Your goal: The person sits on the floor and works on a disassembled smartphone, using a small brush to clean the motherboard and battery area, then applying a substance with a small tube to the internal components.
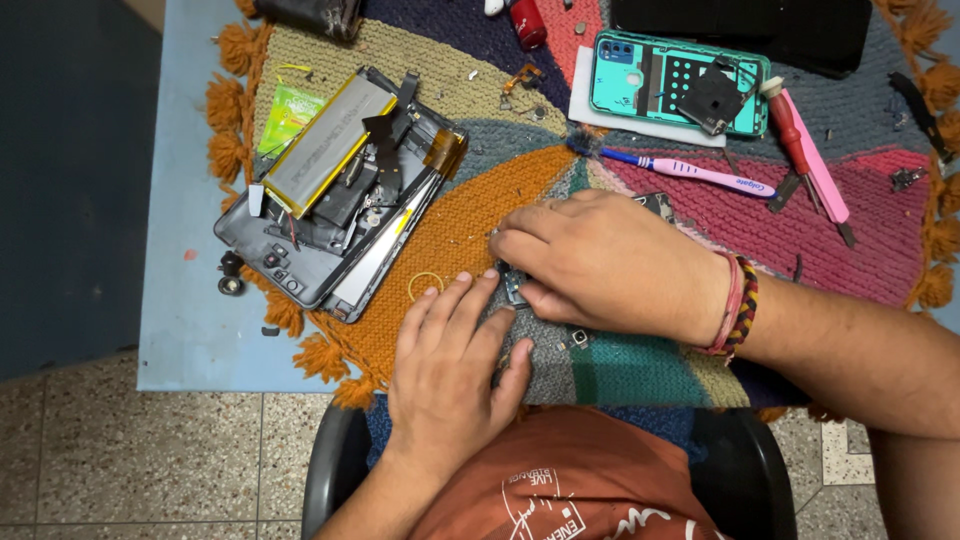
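My right hand [600, 262] lies palm down on the woven mat [470, 215], fingers curled over a small dark circuit part [513, 288] that peeks out under the fingertips. My left hand [450, 365] rests flat on the mat just below it, fingertips touching the same small part. Whether either hand grips the part is hidden. A woven band sits on my right wrist.
An opened dark tablet with a silver battery [335, 180] lies at the left. A teal phone frame [680, 85], a pink toothbrush [690, 172], a red-handled screwdriver [795, 125] and pink tool lie at the back. A yellow rubber band [425, 285] and loose screws dot the mat.
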